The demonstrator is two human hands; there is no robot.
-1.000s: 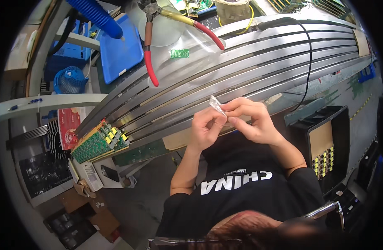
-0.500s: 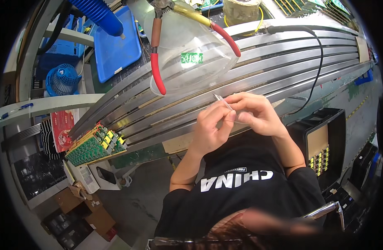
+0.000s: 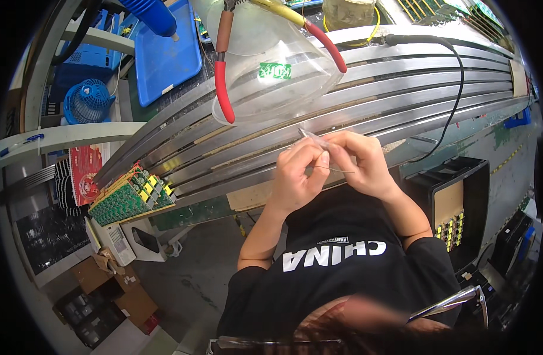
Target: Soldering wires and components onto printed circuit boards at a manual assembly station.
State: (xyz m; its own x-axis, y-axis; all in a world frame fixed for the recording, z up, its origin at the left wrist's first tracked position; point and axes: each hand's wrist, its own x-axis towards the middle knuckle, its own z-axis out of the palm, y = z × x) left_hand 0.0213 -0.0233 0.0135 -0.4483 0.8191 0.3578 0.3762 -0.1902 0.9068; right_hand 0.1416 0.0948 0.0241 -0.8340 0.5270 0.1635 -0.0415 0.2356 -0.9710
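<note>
Long metal rails (image 3: 401, 112) are ranged side by side across the view. At their near edge, a small clear piece (image 3: 313, 139) is pinched in the closed fingertips of the left hand (image 3: 296, 178) and the right hand (image 3: 367, 168), which are brought together. To the left, green circuit boards (image 3: 120, 204) are grouped. Farther off, red-handled pliers (image 3: 225, 97) are seen against a clear plastic shield (image 3: 310, 80), left of which a blue tray (image 3: 165, 62) is placed.

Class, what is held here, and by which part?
The left hand and right hand pinch a small clear piece by its nearer end, the farther end projecting; its kind is unclear.
</note>
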